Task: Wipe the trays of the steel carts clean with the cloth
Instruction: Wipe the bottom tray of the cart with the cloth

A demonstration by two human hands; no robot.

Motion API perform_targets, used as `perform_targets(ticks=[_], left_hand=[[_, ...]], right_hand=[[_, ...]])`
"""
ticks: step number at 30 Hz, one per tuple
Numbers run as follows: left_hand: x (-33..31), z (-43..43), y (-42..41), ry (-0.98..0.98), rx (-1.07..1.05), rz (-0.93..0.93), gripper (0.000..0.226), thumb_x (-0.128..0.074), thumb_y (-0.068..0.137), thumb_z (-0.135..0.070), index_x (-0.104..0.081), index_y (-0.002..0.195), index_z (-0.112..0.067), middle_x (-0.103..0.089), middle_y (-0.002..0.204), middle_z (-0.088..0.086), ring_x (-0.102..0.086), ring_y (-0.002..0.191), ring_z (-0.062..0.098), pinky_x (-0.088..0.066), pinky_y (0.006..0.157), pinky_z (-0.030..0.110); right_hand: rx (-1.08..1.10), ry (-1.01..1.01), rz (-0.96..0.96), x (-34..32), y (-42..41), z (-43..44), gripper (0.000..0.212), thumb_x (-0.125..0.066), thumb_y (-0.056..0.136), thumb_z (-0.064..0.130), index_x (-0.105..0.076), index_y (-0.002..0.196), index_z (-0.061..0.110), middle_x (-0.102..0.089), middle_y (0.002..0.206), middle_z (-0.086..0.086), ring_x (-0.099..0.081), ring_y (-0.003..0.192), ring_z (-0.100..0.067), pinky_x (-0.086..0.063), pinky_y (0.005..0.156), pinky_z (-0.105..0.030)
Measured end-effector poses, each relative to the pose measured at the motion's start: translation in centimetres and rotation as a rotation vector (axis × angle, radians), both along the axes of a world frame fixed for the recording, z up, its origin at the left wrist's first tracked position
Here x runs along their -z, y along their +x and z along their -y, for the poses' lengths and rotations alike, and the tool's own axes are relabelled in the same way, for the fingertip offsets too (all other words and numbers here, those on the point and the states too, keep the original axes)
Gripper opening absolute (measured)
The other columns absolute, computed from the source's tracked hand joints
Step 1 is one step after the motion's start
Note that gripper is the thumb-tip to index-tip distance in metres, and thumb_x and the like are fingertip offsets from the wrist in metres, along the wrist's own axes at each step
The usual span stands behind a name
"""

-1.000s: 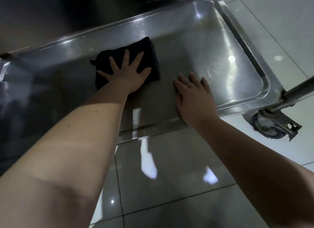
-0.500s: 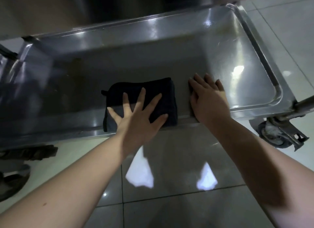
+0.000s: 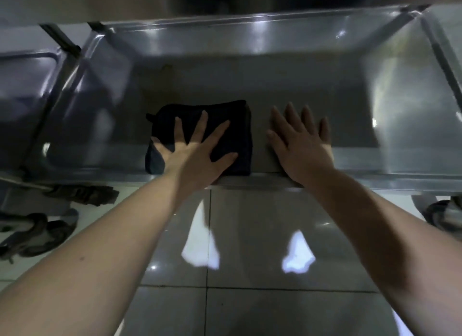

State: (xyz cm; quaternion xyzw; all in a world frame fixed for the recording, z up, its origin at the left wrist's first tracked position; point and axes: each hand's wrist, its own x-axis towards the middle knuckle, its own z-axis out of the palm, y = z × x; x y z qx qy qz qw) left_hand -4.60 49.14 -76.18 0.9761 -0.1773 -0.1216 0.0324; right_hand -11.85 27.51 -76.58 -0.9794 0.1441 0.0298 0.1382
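Head view: mid-wipe on the low tray (image 3: 250, 68). Left hand (image 3: 197, 158) lay flat on the folded black cloth (image 3: 240, 125), fingers spread wide, the cloth at the tray's 6 o'clock, right against the near rim. Right hand (image 3: 302, 150) was flat on bare steel just beside the cloth at 3 o'clock, fingers straight, holding nothing. I'd guess the next pass needs a push toward 12, then the far ends. Dim room, glossy tiled floor (image 3: 250, 235), a caster (image 3: 442, 215) at 4 o'clock, another tray (image 3: 22, 85) at 9
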Motion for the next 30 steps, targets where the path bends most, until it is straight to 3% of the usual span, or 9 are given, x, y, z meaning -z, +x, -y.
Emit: perform_targets(ticks=[6, 16, 23, 30], left_hand=[[0.7, 1.3, 3.4, -0.001, 0.074, 0.088, 0.072, 0.0, 0.068, -0.09, 0.015, 0.135, -0.069, 0.017, 0.16, -0.02, 0.019, 0.146, 0.037, 0.013, 0.097, 0.079], [-0.2, 6.4, 10.6, 0.035, 0.095, -0.033, 0.074, -0.016, 0.077, -0.088, 0.009, 0.141, -0.063, 0.02, 0.16, -0.015, 0.022, 0.144, 0.04, 0.013, 0.093, 0.082], [-0.3, 6.2, 8.7, 0.021, 0.067, -0.03, 0.074, -0.017, 0.078, -0.086, 0.007, 0.143, -0.061, 0.019, 0.161, -0.014, 0.022, 0.144, 0.04, 0.015, 0.094, 0.08], [0.1, -0.7, 0.1, -0.028, 0.14, 0.04, 0.075, -0.005, 0.07, -0.087, 0.01, 0.14, -0.064, 0.014, 0.161, -0.017, 0.02, 0.146, 0.037, 0.02, 0.097, 0.075]], right_hand=[[-0.033, -0.141, -0.062, 0.4, 0.3, -0.7, 0.061, -0.021, 0.095, 0.062, -0.004, 0.152, 0.048, 0.001, 0.165, 0.007, 0.005, 0.15, -0.034, 0.002, 0.114, -0.063], [-0.039, -0.137, -0.052, 0.2, 0.4, -0.7, 0.061, -0.024, 0.094, 0.063, -0.008, 0.151, 0.049, -0.003, 0.164, 0.007, 0.002, 0.15, -0.034, 0.002, 0.115, -0.063], [-0.02, -0.122, -0.058, 0.2, 0.4, -0.6, 0.062, -0.035, 0.095, 0.058, -0.011, 0.151, 0.05, -0.004, 0.164, 0.009, 0.004, 0.15, -0.031, 0.003, 0.116, -0.061], [-0.002, -0.09, -0.055, -0.2, 0.5, -0.7, 0.062, -0.041, 0.095, 0.053, -0.014, 0.15, 0.051, -0.005, 0.164, 0.01, 0.002, 0.151, -0.029, 0.003, 0.117, -0.058]])
